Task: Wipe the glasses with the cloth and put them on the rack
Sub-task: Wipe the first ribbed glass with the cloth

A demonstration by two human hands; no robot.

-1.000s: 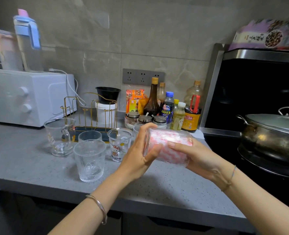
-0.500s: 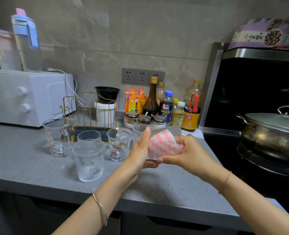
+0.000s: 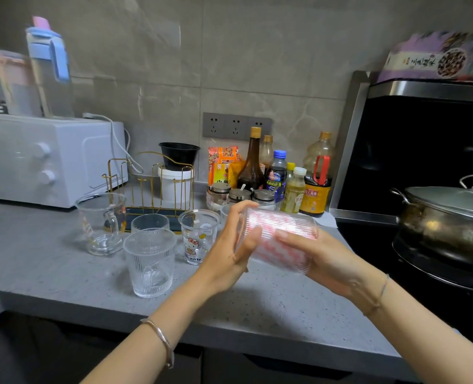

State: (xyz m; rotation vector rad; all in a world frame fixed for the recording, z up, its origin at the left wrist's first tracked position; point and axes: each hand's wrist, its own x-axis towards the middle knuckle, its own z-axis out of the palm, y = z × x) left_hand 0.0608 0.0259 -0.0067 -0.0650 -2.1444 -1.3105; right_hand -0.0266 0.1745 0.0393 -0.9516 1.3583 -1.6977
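Observation:
I hold a ribbed clear glass (image 3: pixel 281 227) on its side above the counter, with a pink-and-white cloth (image 3: pixel 278 252) stuffed inside it. My right hand (image 3: pixel 321 259) cups the glass from below and the right. My left hand (image 3: pixel 231 252) presses against its left end. On the counter to the left stand a ribbed glass (image 3: pixel 150 261), a cartoon-printed glass (image 3: pixel 198 239), a plain glass (image 3: pixel 150 222) and a handled glass mug (image 3: pixel 102 223). The gold wire rack (image 3: pixel 152 187) stands behind them with nothing on its prongs.
A white oven (image 3: pixel 49 156) sits at the back left with jugs on top. Sauce bottles (image 3: pixel 285 178) and small jars crowd the back wall. A lidded pot (image 3: pixel 446 217) rests on the black stove at the right. The grey counter edge (image 3: pixel 174 320) runs in front.
The glass has turned in my hands, from its open mouth facing me half a second ago to lying sideways with its ribbed wall towards me. The counter glasses have not moved.

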